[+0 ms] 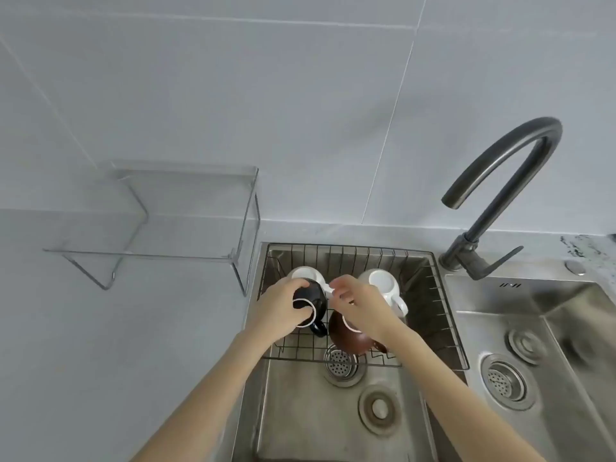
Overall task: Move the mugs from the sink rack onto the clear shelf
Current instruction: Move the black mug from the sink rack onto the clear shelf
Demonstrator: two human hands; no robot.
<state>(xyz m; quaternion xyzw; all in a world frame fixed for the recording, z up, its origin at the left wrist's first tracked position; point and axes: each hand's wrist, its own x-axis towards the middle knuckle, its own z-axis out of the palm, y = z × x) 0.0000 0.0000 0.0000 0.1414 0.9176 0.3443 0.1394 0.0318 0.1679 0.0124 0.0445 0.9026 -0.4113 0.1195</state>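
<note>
A pale grey worktop (100, 328) runs along a wall of large grey tiles (266, 95) with thin light joints. On the worktop's left part, against the wall, stands the clear shelf (156, 208), a see-through bench form with bent legs, nothing on its top. Just beside its right leg begins a steel double sink (333, 421); the left basin shows a round strainer (340, 363) and a second round fitting nearer the front edge, the right basin two more drains. A dark curved tap (500, 181) rises from the sink's back edge between the basins.

A dark wire sink rack (443, 321) sits across the back half of the left basin. In it are four mugs: a white mug (308, 274) at the rack's back left, another white mug (383, 283) upside down at the back right, a black mug (311, 303) at the front left and a brown mug (346, 338) at the front middle.

The left hand (283, 311) has its grip wrapped round the black mug, which is tilted with its white rim toward the camera. The right hand (363, 305) hovers over the brown mug, fingers curled and pressed toward the thumb; whether they pinch its rim, I cannot tell
</note>
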